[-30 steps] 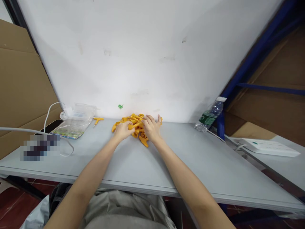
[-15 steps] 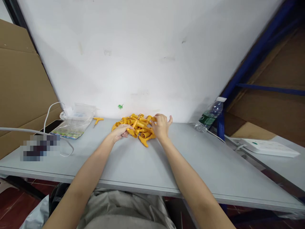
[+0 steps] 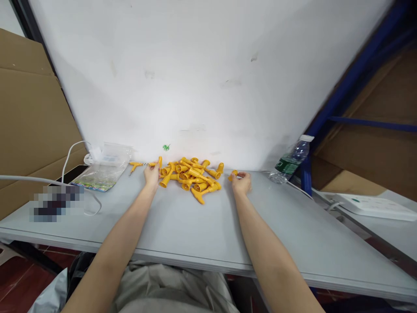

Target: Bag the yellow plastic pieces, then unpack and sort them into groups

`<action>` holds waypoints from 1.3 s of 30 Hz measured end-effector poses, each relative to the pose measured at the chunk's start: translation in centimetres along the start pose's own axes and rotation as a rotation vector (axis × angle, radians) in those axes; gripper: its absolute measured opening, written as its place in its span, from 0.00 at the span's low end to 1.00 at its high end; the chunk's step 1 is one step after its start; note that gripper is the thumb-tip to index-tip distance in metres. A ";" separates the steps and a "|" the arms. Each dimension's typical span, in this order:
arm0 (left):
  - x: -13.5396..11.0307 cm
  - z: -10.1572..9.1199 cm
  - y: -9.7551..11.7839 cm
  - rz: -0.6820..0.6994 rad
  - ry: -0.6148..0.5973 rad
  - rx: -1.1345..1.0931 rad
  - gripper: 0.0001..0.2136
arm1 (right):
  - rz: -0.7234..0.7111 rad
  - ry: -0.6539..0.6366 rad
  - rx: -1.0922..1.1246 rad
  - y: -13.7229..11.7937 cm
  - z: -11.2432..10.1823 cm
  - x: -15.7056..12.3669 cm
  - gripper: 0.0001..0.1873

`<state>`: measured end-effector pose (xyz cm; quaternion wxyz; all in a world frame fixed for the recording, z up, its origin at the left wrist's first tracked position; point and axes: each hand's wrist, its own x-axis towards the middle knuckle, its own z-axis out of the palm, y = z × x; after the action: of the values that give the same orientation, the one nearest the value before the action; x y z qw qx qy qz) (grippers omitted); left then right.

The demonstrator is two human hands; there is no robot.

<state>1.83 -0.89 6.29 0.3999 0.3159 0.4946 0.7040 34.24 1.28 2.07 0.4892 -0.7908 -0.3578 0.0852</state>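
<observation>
A heap of several yellow plastic parts point(image 3: 190, 177) lies on the grey table point(image 3: 202, 230) against the white wall. My left hand point(image 3: 151, 174) is at the heap's left edge, fingers closed on one yellow part point(image 3: 159, 162) that stands upright. My right hand point(image 3: 241, 182) rests on the table to the right of the heap, pinching a small yellow part point(image 3: 233, 174). A single yellow T-shaped part point(image 3: 134, 165) lies apart, left of my left hand.
A clear plastic bag point(image 3: 102, 167) and a white cable point(image 3: 70, 152) lie at the left, beside a dark phone-like slab point(image 3: 70, 173). A water bottle point(image 3: 291, 160) lies at the right near a blue rack post point(image 3: 306, 176). Cardboard stands left. A white power strip point(image 3: 371, 205) sits far right.
Both hands have drawn apart from the middle of the heap to its two sides, each coming away with a yellow part. The heap is more spread out.
</observation>
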 end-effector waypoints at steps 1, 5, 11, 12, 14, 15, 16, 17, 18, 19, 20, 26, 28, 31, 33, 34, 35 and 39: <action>0.5 -0.3 -0.4 0.062 0.030 0.048 0.09 | 0.004 0.001 -0.014 -0.1 0.0 0.0 0.15; 2.5 -1.8 -2.3 0.321 0.044 0.283 0.17 | 0.006 -0.047 -0.098 0.0 0.2 0.2 0.08; 4.0 -2.8 -4.0 0.294 0.039 0.387 0.34 | -0.138 -0.185 -0.262 0.6 1.4 1.0 0.13; 4.1 -2.9 -4.1 0.270 0.034 0.383 0.35 | -0.167 -0.214 -0.290 0.7 1.6 1.2 0.15; 4.2 -3.0 -4.3 0.246 0.029 0.381 0.34 | -0.211 -0.263 -0.351 0.9 1.9 1.5 0.18; 4.2 -3.1 -4.3 0.240 0.030 0.381 0.33 | -0.226 -0.288 -0.382 0.9 2.0 1.6 0.19; 4.2 -3.1 -4.3 0.234 0.029 0.381 0.31 | -0.244 -0.316 -0.412 0.9 2.1 1.8 0.21; 4.2 -3.1 -4.3 0.229 0.027 0.383 0.30 | -0.264 -0.346 -0.441 0.8 2.1 2.0 0.22; 4.2 -3.2 -4.2 0.227 0.023 0.391 0.28 | -0.288 -0.376 -0.467 0.8 2.2 2.1 0.23; 4.2 -3.2 -4.1 0.228 0.019 0.407 0.27 | -0.313 -0.403 -0.489 0.8 2.2 2.3 0.23; 4.2 -3.2 -4.0 0.229 0.016 0.437 0.26 | -0.337 -0.424 -0.507 0.8 2.2 2.4 0.24; 4.2 -3.4 -3.2 0.196 0.054 0.861 0.21 | -0.388 -0.464 -0.588 0.8 2.3 2.7 0.26; 4.5 -3.8 -3.0 0.230 0.029 1.001 0.21 | -0.397 -0.474 -0.615 0.9 2.4 2.6 0.26; 5.2 -4.6 -2.8 0.300 -0.046 1.156 0.22 | -0.401 -0.476 -0.657 1.0 2.4 2.5 0.27; 5.9 -5.3 -2.6 0.322 -0.090 1.229 0.22 | -0.403 -0.470 -0.675 1.0 2.4 2.3 0.27; 6.2 -5.6 -2.6 0.327 -0.105 1.259 0.23 | -0.403 -0.469 -0.679 1.0 2.4 2.2 0.27; 6.5 -5.8 -2.5 0.328 -0.119 1.285 0.23 | -0.402 -0.467 -0.679 1.0 2.4 2.2 0.28; 7.6 -6.7 -2.5 0.295 -0.167 1.369 0.23 | -0.402 -0.450 -0.661 0.9 2.2 1.9 0.27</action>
<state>-6.83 3.32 2.21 0.0483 0.6133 0.7460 0.2549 34.96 3.81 0.59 0.1268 -0.7812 -0.6099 0.0393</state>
